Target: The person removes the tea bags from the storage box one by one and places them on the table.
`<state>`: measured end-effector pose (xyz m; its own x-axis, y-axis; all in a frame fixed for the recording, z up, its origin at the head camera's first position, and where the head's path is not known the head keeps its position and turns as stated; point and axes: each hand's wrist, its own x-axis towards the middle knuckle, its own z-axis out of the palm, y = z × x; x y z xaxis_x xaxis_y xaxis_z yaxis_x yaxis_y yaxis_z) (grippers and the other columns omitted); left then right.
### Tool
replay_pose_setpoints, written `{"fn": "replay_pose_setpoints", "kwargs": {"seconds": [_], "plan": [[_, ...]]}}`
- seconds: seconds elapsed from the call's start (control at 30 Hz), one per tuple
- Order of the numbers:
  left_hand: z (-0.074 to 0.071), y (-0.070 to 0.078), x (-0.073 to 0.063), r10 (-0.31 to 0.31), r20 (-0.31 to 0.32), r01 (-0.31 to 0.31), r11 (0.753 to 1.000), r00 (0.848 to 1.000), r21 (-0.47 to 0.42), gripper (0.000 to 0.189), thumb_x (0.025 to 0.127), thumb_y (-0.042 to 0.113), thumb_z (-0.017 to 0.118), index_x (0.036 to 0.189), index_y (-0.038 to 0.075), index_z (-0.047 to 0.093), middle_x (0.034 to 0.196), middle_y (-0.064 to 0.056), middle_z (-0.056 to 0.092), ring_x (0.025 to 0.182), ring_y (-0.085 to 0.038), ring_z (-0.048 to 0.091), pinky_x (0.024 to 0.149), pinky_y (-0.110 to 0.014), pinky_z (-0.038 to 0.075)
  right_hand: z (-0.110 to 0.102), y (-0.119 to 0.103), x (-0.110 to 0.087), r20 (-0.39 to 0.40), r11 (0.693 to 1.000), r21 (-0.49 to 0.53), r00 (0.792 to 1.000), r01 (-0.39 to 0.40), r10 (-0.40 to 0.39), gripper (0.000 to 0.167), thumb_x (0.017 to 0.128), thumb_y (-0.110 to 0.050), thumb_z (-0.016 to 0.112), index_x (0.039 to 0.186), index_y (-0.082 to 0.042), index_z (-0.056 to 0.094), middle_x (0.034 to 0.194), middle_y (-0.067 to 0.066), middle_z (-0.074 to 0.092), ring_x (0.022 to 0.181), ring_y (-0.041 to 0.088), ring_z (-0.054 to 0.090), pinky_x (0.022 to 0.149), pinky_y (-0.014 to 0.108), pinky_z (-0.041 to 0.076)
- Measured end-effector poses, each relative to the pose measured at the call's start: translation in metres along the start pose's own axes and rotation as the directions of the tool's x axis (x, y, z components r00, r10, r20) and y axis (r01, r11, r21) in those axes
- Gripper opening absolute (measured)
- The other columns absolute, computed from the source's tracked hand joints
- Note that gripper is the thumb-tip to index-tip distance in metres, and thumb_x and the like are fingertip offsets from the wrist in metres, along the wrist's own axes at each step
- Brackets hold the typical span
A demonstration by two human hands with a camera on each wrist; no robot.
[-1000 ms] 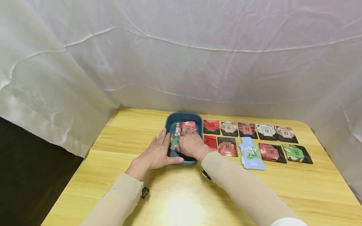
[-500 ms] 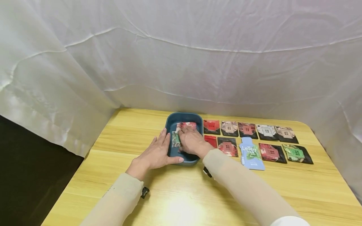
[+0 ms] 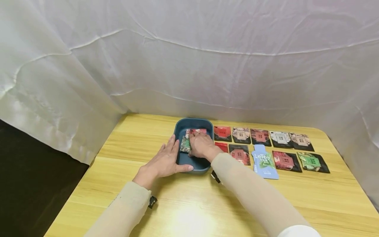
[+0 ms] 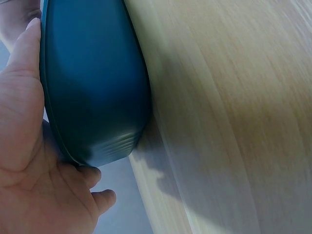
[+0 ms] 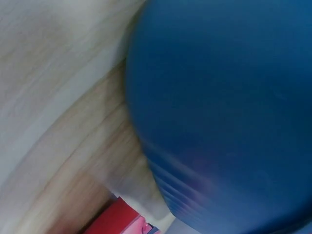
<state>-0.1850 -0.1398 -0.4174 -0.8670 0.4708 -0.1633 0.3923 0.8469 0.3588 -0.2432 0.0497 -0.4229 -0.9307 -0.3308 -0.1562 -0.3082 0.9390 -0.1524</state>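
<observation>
A dark blue tub (image 3: 193, 122) stands at the back of the table, with a red sachet (image 3: 201, 131) and a green-labelled sachet (image 3: 185, 144) lying inside. Along the tub's left rim rests my left hand (image 3: 161, 161), fingers straight and thumb toward the near rim. The left wrist view shows the palm of that hand against the tub's edge. My right hand (image 3: 202, 146) is inside the tub, its extended fingers pressing on the sachets and covering part of them. The right wrist view holds only the tub's outer wall (image 5: 219, 107); the hand is out of sight there.
Right of the tub lie two rows of sachets, among them a red-and-black one (image 3: 222, 133), a white-labelled one (image 3: 280, 139) and a green one (image 3: 313, 162). A light blue bottle-shaped packet (image 3: 265, 164) lies in the nearer row. A pale curtain (image 3: 189, 65) hangs behind the table.
Inside the tub, my right hand has shifted slightly away from me and the green-labelled sachet has slid up toward the red one. My left hand stays on the rim.
</observation>
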Motion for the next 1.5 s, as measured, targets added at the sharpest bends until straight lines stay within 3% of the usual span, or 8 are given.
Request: {"fn": "replay_pose_setpoints", "kwargs": {"seconds": [0.1, 0.23, 0.4, 0.6, 0.87, 1.07, 1.4, 1.5], "plan": [[0.000, 0.001, 0.000, 0.000, 0.007, 0.000, 1.000, 1.000, -0.001, 0.130, 0.085, 0.086, 0.059, 0.167, -0.002, 0.011, 0.176, -0.021, -0.010, 0.165, -0.031, -0.002, 0.133, -0.053, 0.010, 0.001, 0.001, 0.001, 0.003, 0.999, 0.030, 1.000, -0.027, 0.027, 0.099, 0.088, -0.044, 0.085, 0.163, -0.004, 0.035, 0.163, 0.022, 0.042, 0.151, 0.039, 0.040, 0.122, 0.061, 0.037], [0.001, 0.002, 0.000, 0.004, 0.012, -0.004, 1.000, 1.000, 0.001, 0.129, 0.086, 0.086, 0.059, 0.167, -0.002, 0.011, 0.176, -0.021, -0.010, 0.165, -0.031, -0.003, 0.133, -0.053, 0.010, 0.001, 0.003, 0.000, -0.007, 0.998, 0.043, 0.999, -0.037, 0.037, 0.098, 0.087, -0.040, 0.086, 0.163, -0.004, 0.036, 0.156, 0.023, 0.044, 0.145, 0.039, 0.043, 0.119, 0.059, 0.040], [0.002, 0.002, 0.001, 0.003, 0.016, -0.003, 1.000, 1.000, -0.010, 0.128, 0.087, 0.084, 0.060, 0.167, -0.002, 0.010, 0.176, -0.020, -0.011, 0.165, -0.030, -0.004, 0.133, -0.052, 0.009, -0.003, 0.008, -0.004, -0.038, 0.997, 0.072, 0.999, -0.002, 0.005, 0.090, 0.085, -0.032, 0.088, 0.157, -0.002, 0.044, 0.146, 0.021, 0.044, 0.131, 0.036, 0.044, 0.114, 0.051, 0.046], [0.002, 0.001, 0.000, -0.008, 0.014, 0.008, 1.000, 1.000, -0.014, 0.131, 0.085, 0.087, 0.059, 0.168, -0.001, 0.009, 0.176, -0.019, -0.010, 0.165, -0.030, -0.002, 0.134, -0.052, 0.009, -0.019, 0.017, -0.013, -0.106, 0.994, 0.094, 0.993, 0.051, -0.041, 0.086, 0.085, -0.030, 0.088, 0.155, -0.002, 0.046, 0.148, 0.020, 0.044, 0.128, 0.036, 0.043, 0.112, 0.049, 0.047], [0.001, 0.002, 0.000, -0.014, 0.006, 0.014, 1.000, 1.000, -0.024, 0.127, 0.087, 0.080, 0.066, 0.168, -0.001, 0.010, 0.176, -0.018, -0.011, 0.165, -0.030, -0.002, 0.134, -0.052, 0.008, -0.047, 0.036, -0.047, -0.221, 0.982, 0.147, 0.972, 0.115, -0.081, 0.085, 0.086, -0.028, 0.085, 0.155, -0.003, 0.044, 0.146, 0.018, 0.047, 0.130, 0.037, 0.045, 0.111, 0.053, 0.045], [0.000, 0.002, 0.000, -0.010, -0.006, 0.010, 1.000, 1.000, -0.026, 0.129, 0.086, 0.081, 0.066, 0.168, -0.001, 0.010, 0.176, -0.018, -0.012, 0.165, -0.031, -0.001, 0.134, -0.052, 0.008, -0.054, 0.056, -0.080, -0.283, 0.978, 0.155, 0.955, 0.137, -0.089, 0.083, 0.084, -0.028, 0.085, 0.153, -0.003, 0.045, 0.144, 0.018, 0.048, 0.126, 0.036, 0.046, 0.109, 0.054, 0.045], [-0.001, 0.001, -0.001, -0.016, -0.009, 0.015, 0.999, 1.000, -0.032, 0.133, 0.082, 0.086, 0.064, 0.168, 0.000, 0.011, 0.176, -0.017, -0.012, 0.165, -0.033, 0.002, 0.133, -0.052, 0.009, -0.032, 0.083, -0.127, -0.353, 0.980, 0.092, 0.926, 0.178, -0.135, 0.080, 0.079, -0.027, 0.086, 0.145, 0.000, 0.051, 0.126, 0.017, 0.054, 0.111, 0.034, 0.052, 0.094, 0.051, 0.049], [0.000, 0.001, 0.000, -0.010, -0.009, 0.009, 1.000, 1.000, -0.025, 0.132, 0.083, 0.086, 0.063, 0.168, 0.000, 0.010, 0.176, -0.018, -0.012, 0.165, -0.033, 0.002, 0.133, -0.052, 0.010, -0.020, 0.087, -0.137, -0.363, 0.981, 0.080, 0.922, 0.178, -0.138, 0.081, 0.077, -0.027, 0.087, 0.144, 0.001, 0.052, 0.126, 0.018, 0.056, 0.113, 0.036, 0.053, 0.094, 0.053, 0.051]]}}
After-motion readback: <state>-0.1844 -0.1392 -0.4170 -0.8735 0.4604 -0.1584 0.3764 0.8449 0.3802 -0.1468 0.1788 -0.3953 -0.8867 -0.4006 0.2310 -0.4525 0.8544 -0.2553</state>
